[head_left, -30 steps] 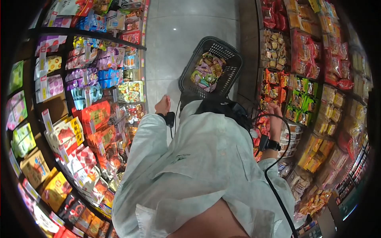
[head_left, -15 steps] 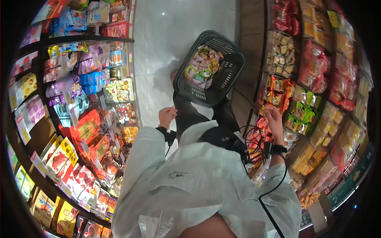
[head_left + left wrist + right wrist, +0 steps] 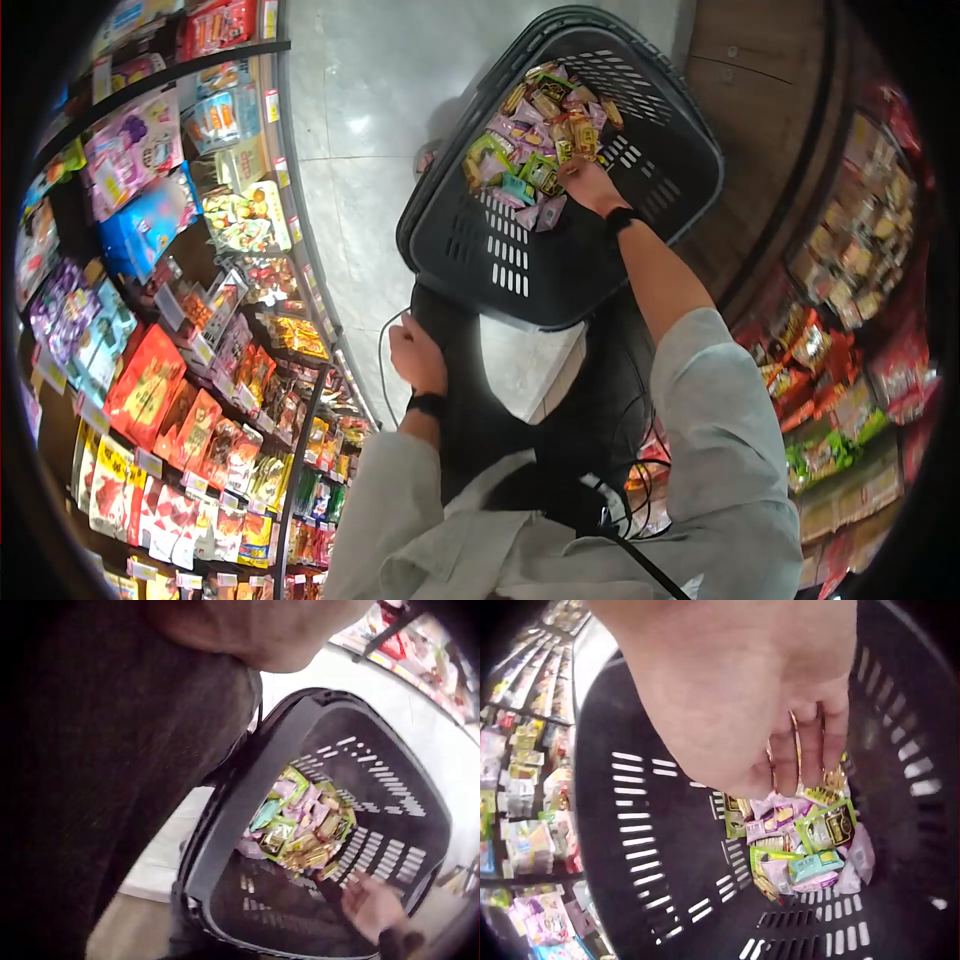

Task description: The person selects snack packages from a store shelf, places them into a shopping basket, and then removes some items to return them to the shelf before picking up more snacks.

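- The small lilac, green and gold film-wrapped packets [image 3: 535, 140] are lying in a loose heap around and beyond the right fingertips, inside the black perforated plastic basket [image 3: 575, 275].
- The right hand [image 3: 592, 187] is hanging palm-deep at the heap's edge, its fingers lying side by side with narrow gaps; whether they are pinching a packet, I cannot tell.
- The left hand [image 3: 416, 358] is hanging outside the basket, its fingers bending loosely around nothing visible.
- Each packet is probably weighing little; the film is likely feeling slick and crinkly over brittle contents, so a soft pinch across the middle should be working better than a squeeze.
- The flat teal packet [image 3: 815, 865], below the right fingertips in the right wrist view, is running lengthwise side to side, its right end tipping slightly up.
- The green-edged packet with a dark panel [image 3: 829, 829], closer to those fingertips, is tilting likewise.
- The slim lilac packet [image 3: 862, 851], to their lower right, is pointing nearly up and down.
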{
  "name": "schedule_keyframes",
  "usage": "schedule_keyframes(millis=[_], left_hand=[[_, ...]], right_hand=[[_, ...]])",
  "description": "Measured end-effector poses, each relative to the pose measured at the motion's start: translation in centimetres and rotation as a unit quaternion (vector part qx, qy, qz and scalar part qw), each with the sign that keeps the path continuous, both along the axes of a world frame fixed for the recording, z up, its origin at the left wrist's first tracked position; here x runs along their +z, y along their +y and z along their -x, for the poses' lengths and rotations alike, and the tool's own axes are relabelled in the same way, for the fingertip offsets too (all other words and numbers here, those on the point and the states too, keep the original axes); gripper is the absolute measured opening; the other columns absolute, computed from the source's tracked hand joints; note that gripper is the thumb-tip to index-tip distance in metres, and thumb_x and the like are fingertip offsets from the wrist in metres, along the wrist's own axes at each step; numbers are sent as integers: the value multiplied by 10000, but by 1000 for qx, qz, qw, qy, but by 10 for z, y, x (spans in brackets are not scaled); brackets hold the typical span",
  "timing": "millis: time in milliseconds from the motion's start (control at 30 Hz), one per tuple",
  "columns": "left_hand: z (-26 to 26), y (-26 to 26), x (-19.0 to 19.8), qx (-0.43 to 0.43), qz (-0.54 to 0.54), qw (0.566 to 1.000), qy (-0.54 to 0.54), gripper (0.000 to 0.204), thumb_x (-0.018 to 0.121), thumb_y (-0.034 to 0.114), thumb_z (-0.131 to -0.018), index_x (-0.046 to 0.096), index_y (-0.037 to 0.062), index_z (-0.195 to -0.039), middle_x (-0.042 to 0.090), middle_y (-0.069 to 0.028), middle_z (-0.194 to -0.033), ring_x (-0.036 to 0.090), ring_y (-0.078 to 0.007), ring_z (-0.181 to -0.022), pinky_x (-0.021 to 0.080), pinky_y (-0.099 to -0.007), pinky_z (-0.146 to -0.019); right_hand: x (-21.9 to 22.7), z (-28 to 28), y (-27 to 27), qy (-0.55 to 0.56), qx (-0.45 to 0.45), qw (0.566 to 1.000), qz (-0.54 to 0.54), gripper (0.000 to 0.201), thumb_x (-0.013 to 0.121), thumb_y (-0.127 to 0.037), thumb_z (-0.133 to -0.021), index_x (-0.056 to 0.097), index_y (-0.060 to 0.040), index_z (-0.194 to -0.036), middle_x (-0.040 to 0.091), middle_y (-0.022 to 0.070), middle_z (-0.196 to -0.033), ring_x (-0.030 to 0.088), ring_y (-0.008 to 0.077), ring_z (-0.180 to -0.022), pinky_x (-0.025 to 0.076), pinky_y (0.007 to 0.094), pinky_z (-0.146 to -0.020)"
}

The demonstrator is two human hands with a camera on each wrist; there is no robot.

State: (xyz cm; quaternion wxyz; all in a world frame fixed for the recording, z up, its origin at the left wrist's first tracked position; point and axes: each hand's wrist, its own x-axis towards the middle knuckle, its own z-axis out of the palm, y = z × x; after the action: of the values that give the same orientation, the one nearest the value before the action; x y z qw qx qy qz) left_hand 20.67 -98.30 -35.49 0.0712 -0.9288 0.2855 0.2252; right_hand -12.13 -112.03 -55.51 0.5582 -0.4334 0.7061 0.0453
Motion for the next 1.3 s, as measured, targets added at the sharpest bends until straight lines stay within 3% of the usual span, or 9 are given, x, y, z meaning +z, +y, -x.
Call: schedule_keyframes(millis=[133, 200, 233, 367, 533, 767, 1000, 1133, 1300], left_hand=[[-11, 2, -13, -21, 5, 999, -29, 494, 559, 414, -1029, 515, 1, -762, 537, -180, -667, 511, -390, -636, 419, -500, -650], [-12, -1, -13, 22, 19, 999, -28, 410, 571, 372, -1030, 591, -15, -898, 501, -115, -637, 511, -278, -622, 415, -444, -629], [-8, -10, -9, 56, 10, 998, -21, 394, 572, 363, -1030, 607, -19, -940, 498, -101, -641, 516, -250, -630, 416, -428, -626], [-26, 6, -17, 69, 5, 998, -2, 367, 597, 331, -1015, 634, -33, -1005, 503, -81, -674, 478, -193, -638, 399, -401, -610], [-31, 1, -16, 14, -24, 999, -21, 342, 602, 284, -1008, 604, -43, -907, 506, -94, -679, 469, -231, -629, 418, -408, -633], [-20, -20, -12, 28, 31, 999, 8, 251, 584, 157, -984, 613, -25, -1154, 468, -38, -658, 461, -161, -619, 397, -367, -606], [-27, -25, -15, 64, -49, 996, 32, 242, 591, 152, -973, 608, -8, -1153, 490, -36, -684, 494, -160, -645, 425, -360, -629], [-27, -23, -16, 55, -41, 998, 13, 214, 597, 181, -976, 616, -2, -1084, 532, -56, -704, 506, -177, -654, 428, -366, -632], [-26, -24, -14, 45, -28, 998, 18, 229, 598, 225, -985, 608, -4, -993, 572, -87, -722, 537, -203, -661, 436, -382, -631]], right_hand=[[-99, -28, 1, 77, 87, 993, -29, 461, 670, -249, -837, 596, -143, -1279, 639, 206, -1246, 622, 393, -1161, 504, 462, -981], [-123, -45, 3, 146, 111, 983, -9, 628, 703, -226, -812, 487, -155, -1398, 551, 198, -1381, 572, 383, -1248, 485, 460, -1016], [-126, -50, -6, 130, 107, 985, -33, 817, 769, -221, -767, 360, -162, -1472, 414, 179, -1495, 474, 370, -1345, 433, 461, -1079], [-167, -71, 16, 181, 108, 964, 161, 854, 833, -221, -695, 402, -160, -1430, 493, 161, -1393, 468, 379, -1297, 382, 468, -1113], [-180, -78, 15, 226, 110, 953, 167, 824, 851, -225, -659, 442, -143, -1370, 584, 131, -1231, 525, 351, -1196, 373, 438, -1094], [-163, -75, 21, 176, -27, 963, 205, 871, 851, -240, -664, 432, -85, -1412, 617, 123, -1265, 542, 369, -1189, 388, 483, -1063], [-161, -80, -6, 97, 117, 957, 248, 650, 812, -216, -705, 559, -80, -1288, 612, 154, -1224, 517, 417, -1219, 353, 513, -1112], [-168, -95, -28, 136, 74, 945, 289, 566, 776, -140, -716, 597, -116, -1252, 434, 183, -1454, 361, 449, -1380, 296, 542, -1167], [-186, -98, -40, 156, 162, 965, 134, 462, 621, -245, -865, 637, -122, -1310, 376, 161, -1536, 311, 409, -1443, 259, 577, -1173]])
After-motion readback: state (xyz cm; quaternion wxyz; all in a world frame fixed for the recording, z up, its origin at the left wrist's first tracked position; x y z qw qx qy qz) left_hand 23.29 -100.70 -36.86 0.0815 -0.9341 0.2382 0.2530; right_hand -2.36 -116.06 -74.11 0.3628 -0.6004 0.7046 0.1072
